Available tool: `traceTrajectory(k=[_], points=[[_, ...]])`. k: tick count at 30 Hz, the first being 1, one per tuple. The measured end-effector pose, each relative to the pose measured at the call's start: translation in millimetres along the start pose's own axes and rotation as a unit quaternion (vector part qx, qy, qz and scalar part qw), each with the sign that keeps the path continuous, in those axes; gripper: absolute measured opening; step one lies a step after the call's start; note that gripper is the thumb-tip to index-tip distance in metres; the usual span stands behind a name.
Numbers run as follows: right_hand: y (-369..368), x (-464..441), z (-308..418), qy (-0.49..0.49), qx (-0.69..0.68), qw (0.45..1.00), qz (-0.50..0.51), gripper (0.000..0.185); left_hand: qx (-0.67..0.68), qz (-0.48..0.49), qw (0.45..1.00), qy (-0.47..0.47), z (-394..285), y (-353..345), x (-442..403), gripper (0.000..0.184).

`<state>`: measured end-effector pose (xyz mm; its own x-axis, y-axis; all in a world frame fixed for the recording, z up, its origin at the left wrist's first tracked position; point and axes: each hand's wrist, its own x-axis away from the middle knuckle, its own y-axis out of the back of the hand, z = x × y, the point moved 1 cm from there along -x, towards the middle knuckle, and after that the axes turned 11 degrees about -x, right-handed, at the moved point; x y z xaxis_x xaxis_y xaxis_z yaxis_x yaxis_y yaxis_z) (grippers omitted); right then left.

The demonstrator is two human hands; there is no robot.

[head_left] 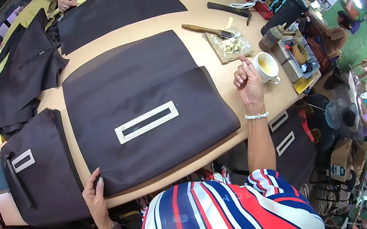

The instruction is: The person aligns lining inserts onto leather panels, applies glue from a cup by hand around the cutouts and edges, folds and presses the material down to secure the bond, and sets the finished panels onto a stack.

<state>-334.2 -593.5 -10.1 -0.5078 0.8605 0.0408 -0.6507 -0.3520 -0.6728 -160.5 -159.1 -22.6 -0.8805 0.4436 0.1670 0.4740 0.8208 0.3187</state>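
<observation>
Tan table top supports a dark cloth panel (128, 75), the landmark for all positions below. Its near part appears folded up over the far part, and a pale rectangular frame (124, 137) lies on that near part. Left hand (95, 199): at the near left corner of the panel, thumb and forefinger close to the edge; whether they pinch it cannot be told. Right hand (250, 86): beyond the panel's right edge, beside a white cup (266, 75), forefinger extended, other fingers curled; contact with the cup is unclear. A brush (206, 30) and a hammer (227, 10) lie beyond the panel, to its right. Status, as judged: frame placement appears done; whether the frame is fixed, or the cloth inside it cut, is not discernible. Left of the panel, a cloth stack (49, 180) bears a similar frame.
</observation>
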Motion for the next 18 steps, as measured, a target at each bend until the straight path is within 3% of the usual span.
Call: traceTrajectory(k=[5, 11, 14, 15, 18], points=[[2, -10, 2, -0.035, -0.066, 0.996, 0.037, 0.034, 0.011, 0.004, 1.000, 0.002, -3, 0, 0, 0.029], [1, -36, 11, -0.009, -0.020, 0.999, 0.049, 0.042, 0.006, 0.005, 1.000, 0.008, -2, 1, 0, 0.028], [9, -72, 18, 0.053, 0.107, 0.991, 0.062, 0.041, 0.017, 0.010, 1.000, 0.010, 1, 1, -1, 0.028], [9, -83, 19, 0.082, 0.218, 0.972, 0.041, 0.040, 0.024, 0.011, 1.000, 0.010, 1, 1, -1, 0.028], [10, -113, 18, 0.176, 0.503, 0.846, -0.015, 0.039, 0.027, 0.008, 1.000, 0.006, 0, 0, 0, 0.029]])
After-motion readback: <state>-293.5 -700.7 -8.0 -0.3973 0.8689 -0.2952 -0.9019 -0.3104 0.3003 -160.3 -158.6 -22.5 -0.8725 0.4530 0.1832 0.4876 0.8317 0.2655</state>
